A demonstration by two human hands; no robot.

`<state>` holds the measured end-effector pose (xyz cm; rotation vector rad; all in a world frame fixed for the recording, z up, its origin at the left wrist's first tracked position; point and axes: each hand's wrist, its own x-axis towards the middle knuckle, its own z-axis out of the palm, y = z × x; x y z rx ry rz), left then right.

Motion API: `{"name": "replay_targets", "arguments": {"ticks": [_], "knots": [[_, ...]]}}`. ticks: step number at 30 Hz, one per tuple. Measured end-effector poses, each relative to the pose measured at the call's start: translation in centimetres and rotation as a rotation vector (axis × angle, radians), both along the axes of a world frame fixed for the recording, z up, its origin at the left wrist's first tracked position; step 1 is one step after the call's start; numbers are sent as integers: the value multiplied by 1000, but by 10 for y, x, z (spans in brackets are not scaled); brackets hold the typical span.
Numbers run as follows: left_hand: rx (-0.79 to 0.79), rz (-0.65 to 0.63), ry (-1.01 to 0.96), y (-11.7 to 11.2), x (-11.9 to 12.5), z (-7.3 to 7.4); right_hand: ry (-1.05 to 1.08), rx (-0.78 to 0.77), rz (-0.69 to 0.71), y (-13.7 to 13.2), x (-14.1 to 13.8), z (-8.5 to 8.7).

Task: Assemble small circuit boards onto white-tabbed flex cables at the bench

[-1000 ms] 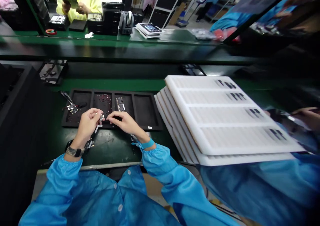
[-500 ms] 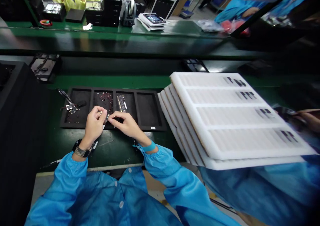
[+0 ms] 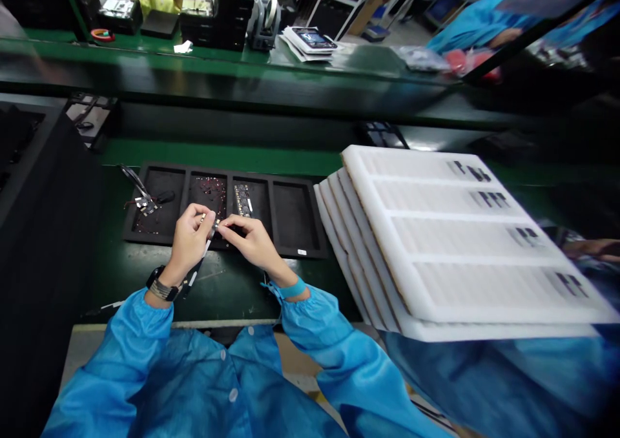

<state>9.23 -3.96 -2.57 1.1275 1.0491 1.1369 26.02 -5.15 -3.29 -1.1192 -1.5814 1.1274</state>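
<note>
My left hand point(image 3: 190, 236) is closed around a thin dark circuit strip point(image 3: 209, 241) with pale patches, its lower part slanting down past the wrist. Fingertips of my right hand point(image 3: 252, 239) are pinched together against the strip's upper end; whatever they grip there is too small to make out. Both hands are over the front edge of a black compartment tray point(image 3: 270, 208). Tiny parts with reddish wires point(image 3: 212, 187) lie in one compartment, and small circuit boards point(image 3: 242, 200) in another. Cables with little boards point(image 3: 146, 204) rest at the tray's left.
A stack of white foam trays point(image 3: 411, 231) with dark pieces in slots stands at the right. Black foam boxes point(image 3: 43, 231) rise at the left. Across the raised green shelf point(image 3: 159, 57) sits a person in yellow; a tape dispenser point(image 3: 264, 24) stands there.
The whole scene has shifted slightly right and down in the view. My hands stay together at the strip, whose lower part shows more plainly now.
</note>
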Motion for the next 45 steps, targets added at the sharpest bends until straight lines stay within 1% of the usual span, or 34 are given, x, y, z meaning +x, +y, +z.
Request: {"name": "replay_targets", "arguments": {"ticks": [7,12,17,29,33,36,38,40,42,45], "knots": [[-22,-30,-19,0,1,-1,56,-96,68,2,3,-1],[-9,-21,-9,-1,1,-4,68,-108,102,3,5,-3],[-31,-35,-3,-3,0,-6,60,-138,132,3,6,-1],[-33,-67,32,-4,0,-6,66,-151,144,4,8,-2],[-49,-79,5,-2,-3,-2,71,-183,135,4,8,1],[-70,-118,-15,1,-8,3,76,-236,97,3,7,2],[-87,-170,-9,3,-14,6,46,-245,29,2,7,1],[-110,-233,3,6,-19,8,-5,-191,-62,2,7,0],[-130,-287,-3,9,-24,9,-47,-100,-139,3,7,-2],[-138,-329,-53,12,-31,9,-66,-11,-191,6,8,-2]]}}
